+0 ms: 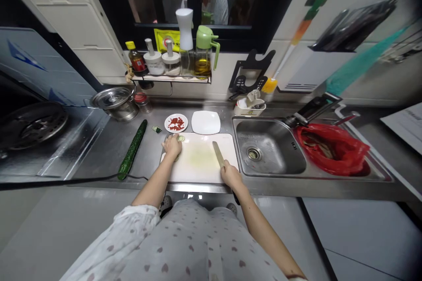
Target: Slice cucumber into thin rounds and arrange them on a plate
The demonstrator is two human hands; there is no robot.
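My right hand (231,174) grips a kitchen knife (218,153), its pale blade lying over the right part of the white cutting board (201,174). At the board's left edge my left hand (172,145) is closed over cucumber slices (181,138); a few show past its fingers, the others are hidden under it. A whole cucumber (132,149) lies on the steel counter to the left. Near it is a small cut-off cucumber end (157,129). Behind the board stand a white plate with chopped red pieces (176,123) and a bare white square plate (205,122).
On the right is a sink (270,145), with a red plastic bag (332,149) beyond it. A lidded steel pot (115,102) and a red-lidded jar (143,102) stand at the back left. A wall rack (171,78) carries seasoning bottles.
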